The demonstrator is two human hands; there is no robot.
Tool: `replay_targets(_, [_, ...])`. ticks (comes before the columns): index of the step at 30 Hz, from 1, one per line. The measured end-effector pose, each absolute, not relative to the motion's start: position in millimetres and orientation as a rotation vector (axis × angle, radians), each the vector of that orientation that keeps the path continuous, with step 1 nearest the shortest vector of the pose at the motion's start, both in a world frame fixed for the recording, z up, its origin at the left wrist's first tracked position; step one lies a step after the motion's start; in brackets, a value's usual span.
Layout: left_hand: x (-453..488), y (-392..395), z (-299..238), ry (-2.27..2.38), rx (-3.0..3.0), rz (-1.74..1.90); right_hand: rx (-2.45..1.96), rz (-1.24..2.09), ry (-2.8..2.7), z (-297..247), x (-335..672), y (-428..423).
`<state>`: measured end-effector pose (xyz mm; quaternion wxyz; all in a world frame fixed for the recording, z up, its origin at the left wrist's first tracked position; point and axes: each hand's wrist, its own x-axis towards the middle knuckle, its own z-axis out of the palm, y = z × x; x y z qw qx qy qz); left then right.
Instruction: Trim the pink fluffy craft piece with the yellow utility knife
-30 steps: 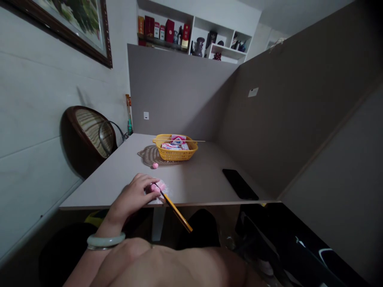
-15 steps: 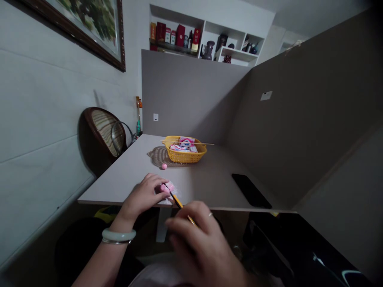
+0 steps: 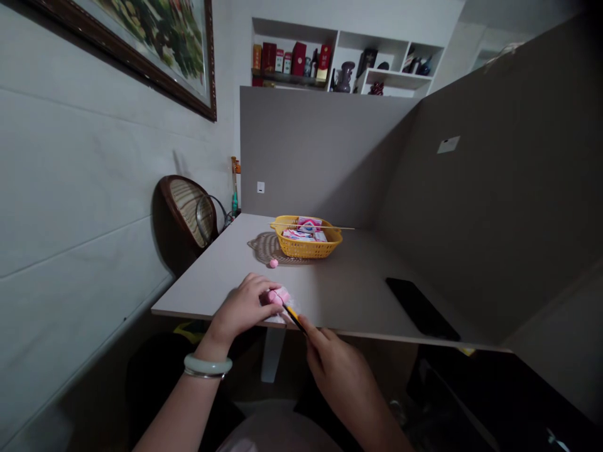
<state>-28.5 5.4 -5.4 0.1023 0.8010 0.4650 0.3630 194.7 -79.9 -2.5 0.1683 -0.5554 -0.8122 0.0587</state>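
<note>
My left hand (image 3: 249, 301) is closed around a pink, soft-looking lump (image 3: 276, 297) at the table's front edge, thumb and fingers at its sides. Beneath the lump lies a crumpled whitish sheet (image 3: 277, 319), partly covered by the hand. In my right hand (image 3: 336, 361) is a slim yellow-and-black pencil-like tool (image 3: 293, 314), pinched between thumb and fingers. Its dark tip meets the lump's right side; whether it cuts in or only touches, I cannot tell. Farther back on the table sits a small pink ball (image 3: 274, 263).
A yellow plastic basket (image 3: 308, 250) with pink-and-white packets stands toward the back, a thin stick (image 3: 346, 228) across its top. A flat black object (image 3: 421, 307) lies at the right. Grey partitions (image 3: 306, 150) enclose the back and right; a round-backed chair (image 3: 186, 210) stands left.
My right hand has come down and away from the camera, its fingers now closer to the tool's tip. The view has shifted, moving everything rightward in it. My left hand keeps its hold.
</note>
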Motion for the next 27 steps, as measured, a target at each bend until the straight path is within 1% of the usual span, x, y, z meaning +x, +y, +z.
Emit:
replay_targets(3, [-28.4,5.1,-4.6,1.375,2.348,1.075,-1.545,0.188,-2.3,1.7,193.9,-73.8])
replay_targets(7, [-27.5,3.4,-2.8,1.358,2.356,1.043,-1.473,0.369,-2.292,7.2,204.8,-73.9])
replay_targets(10, [-26.6,1.5,-1.0,1.328,2.37,1.01,-1.453,0.441,-2.277,11.3,213.7,-78.6])
replay_targets(16, [-26.5,0.1,0.5,1.302,2.361,1.025,-1.462,0.37,-2.291,14.6,198.7,-77.1])
replay_targets(22, [-28.2,-1.9,-0.4,1.305,2.35,1.051,-1.427,0.431,-2.271,9.2,212.0,-81.6])
replay_targets(27, [-28.3,-1.2,-2.1,1.309,2.345,1.055,-1.453,0.37,-2.288,6.1,205.6,-82.7])
